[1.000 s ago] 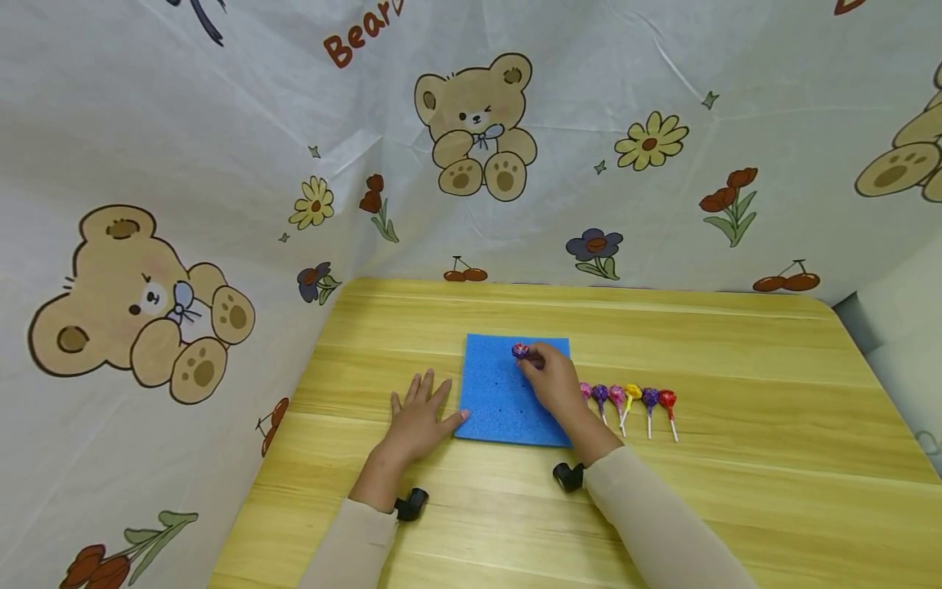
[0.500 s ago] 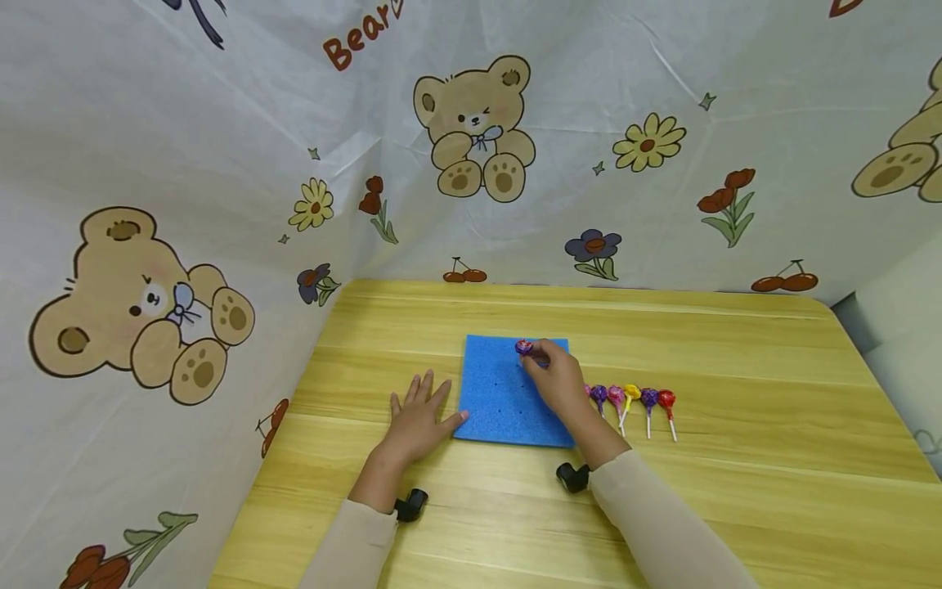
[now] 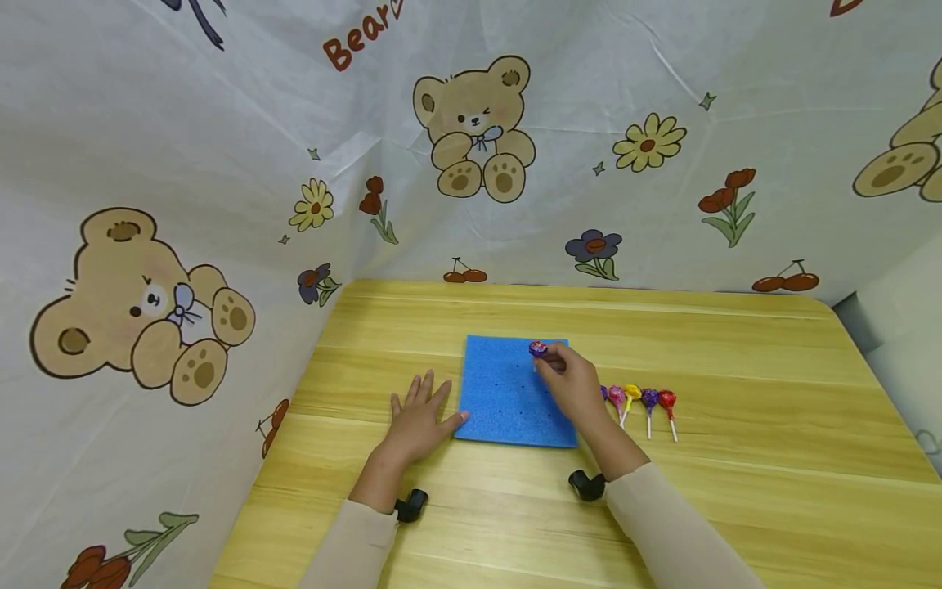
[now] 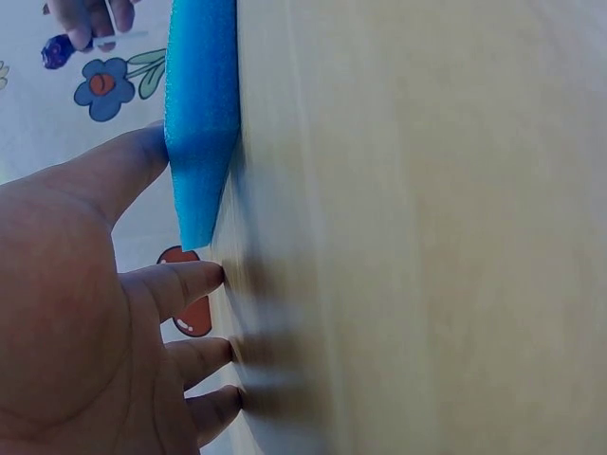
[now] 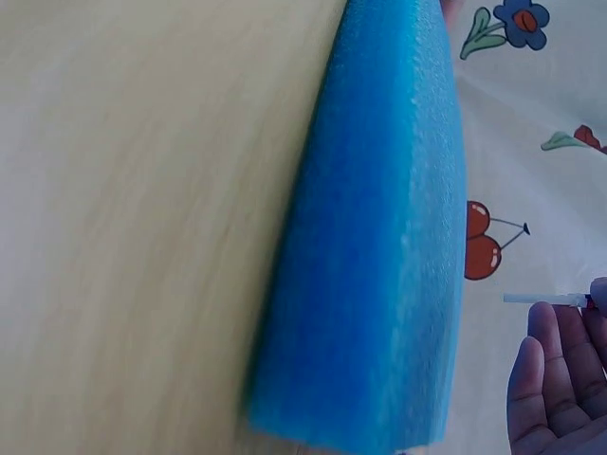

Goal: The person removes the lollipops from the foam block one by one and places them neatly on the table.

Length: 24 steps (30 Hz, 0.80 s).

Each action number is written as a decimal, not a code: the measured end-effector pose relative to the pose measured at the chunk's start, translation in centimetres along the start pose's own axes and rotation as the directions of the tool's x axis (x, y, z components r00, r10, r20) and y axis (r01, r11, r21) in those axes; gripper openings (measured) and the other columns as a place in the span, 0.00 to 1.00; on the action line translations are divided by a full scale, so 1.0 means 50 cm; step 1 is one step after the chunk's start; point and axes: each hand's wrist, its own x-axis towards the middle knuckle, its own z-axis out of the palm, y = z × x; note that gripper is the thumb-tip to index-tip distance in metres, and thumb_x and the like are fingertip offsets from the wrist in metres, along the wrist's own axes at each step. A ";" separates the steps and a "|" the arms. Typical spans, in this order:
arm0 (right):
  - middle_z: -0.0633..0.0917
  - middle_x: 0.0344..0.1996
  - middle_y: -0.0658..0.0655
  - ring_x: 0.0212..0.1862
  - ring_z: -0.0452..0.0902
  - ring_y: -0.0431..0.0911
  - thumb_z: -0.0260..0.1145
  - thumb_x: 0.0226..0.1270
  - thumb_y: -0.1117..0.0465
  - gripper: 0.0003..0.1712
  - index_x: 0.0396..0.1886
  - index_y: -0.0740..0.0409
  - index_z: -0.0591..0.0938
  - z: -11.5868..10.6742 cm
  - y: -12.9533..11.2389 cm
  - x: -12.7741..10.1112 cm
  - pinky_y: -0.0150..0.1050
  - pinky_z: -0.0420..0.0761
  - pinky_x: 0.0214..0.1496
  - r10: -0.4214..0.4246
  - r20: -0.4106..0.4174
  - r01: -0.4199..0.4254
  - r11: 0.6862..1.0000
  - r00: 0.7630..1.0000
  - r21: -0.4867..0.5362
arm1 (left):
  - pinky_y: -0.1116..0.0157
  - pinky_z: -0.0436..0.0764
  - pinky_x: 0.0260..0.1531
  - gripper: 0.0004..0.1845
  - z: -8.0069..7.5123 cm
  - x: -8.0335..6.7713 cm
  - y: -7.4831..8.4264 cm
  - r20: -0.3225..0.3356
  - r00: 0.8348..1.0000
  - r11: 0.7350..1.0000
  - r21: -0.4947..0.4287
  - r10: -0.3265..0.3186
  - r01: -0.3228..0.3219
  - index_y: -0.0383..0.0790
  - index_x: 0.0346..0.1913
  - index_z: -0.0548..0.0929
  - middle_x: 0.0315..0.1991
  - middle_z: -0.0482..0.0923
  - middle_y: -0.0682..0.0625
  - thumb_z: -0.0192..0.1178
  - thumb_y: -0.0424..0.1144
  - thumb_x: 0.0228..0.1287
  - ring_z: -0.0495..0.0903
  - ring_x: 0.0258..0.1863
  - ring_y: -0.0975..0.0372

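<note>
My right hand (image 3: 574,388) pinches a purple-and-red wrapped lollipop (image 3: 538,349) over the back right part of a blue foam board (image 3: 500,421). The lollipop's head is up. Its white stick (image 5: 536,299) points down towards the board and is clear of it in the right wrist view. Small dark holes dot the board's top. My left hand (image 3: 415,421) lies spread at the board's left side, its thumb on the board's edge and its other fingertips on the table, as the left wrist view shows.
Several lollipops lie in a row right of the board, among them a pink one (image 3: 616,396), a yellow one (image 3: 632,393), a purple one (image 3: 650,397) and a red one (image 3: 667,398). My right hand hides part of the row. A printed cloth (image 3: 545,204) hangs behind the wooden table (image 3: 773,491).
My right hand has moved to the right with the lollipop, towards the board's right edge, and now covers more of the row. My left hand has stayed in place.
</note>
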 end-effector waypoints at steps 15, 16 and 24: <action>0.87 0.47 0.61 0.49 0.82 0.49 0.63 0.75 0.55 0.14 0.52 0.58 0.83 -0.067 0.023 -0.024 0.23 0.80 0.42 0.068 -0.030 -0.068 0.998 0.997 0.015 | 0.30 0.31 0.73 0.43 -0.002 -0.003 0.001 0.000 1.000 1.000 -0.008 0.001 -0.001 0.54 0.81 0.56 0.84 0.37 0.45 0.51 0.69 0.70 0.33 0.83 0.47; 0.87 0.47 0.61 0.49 0.82 0.50 0.63 0.75 0.56 0.14 0.52 0.58 0.83 -0.072 0.026 -0.025 0.22 0.79 0.41 0.067 -0.033 -0.066 0.997 0.997 0.025 | 0.30 0.32 0.73 0.43 -0.002 -0.002 0.001 0.000 1.000 1.000 -0.007 0.001 -0.001 0.53 0.81 0.56 0.84 0.37 0.45 0.51 0.69 0.71 0.33 0.83 0.47; 0.87 0.48 0.59 0.49 0.82 0.44 0.62 0.76 0.53 0.15 0.53 0.57 0.82 -0.114 0.043 -0.036 0.19 0.77 0.44 0.073 -0.076 -0.074 0.997 0.994 -0.011 | 0.29 0.33 0.73 0.42 -0.003 -0.002 0.002 -0.008 1.000 1.000 -0.008 0.006 -0.006 0.51 0.81 0.58 0.84 0.39 0.43 0.52 0.67 0.71 0.35 0.83 0.45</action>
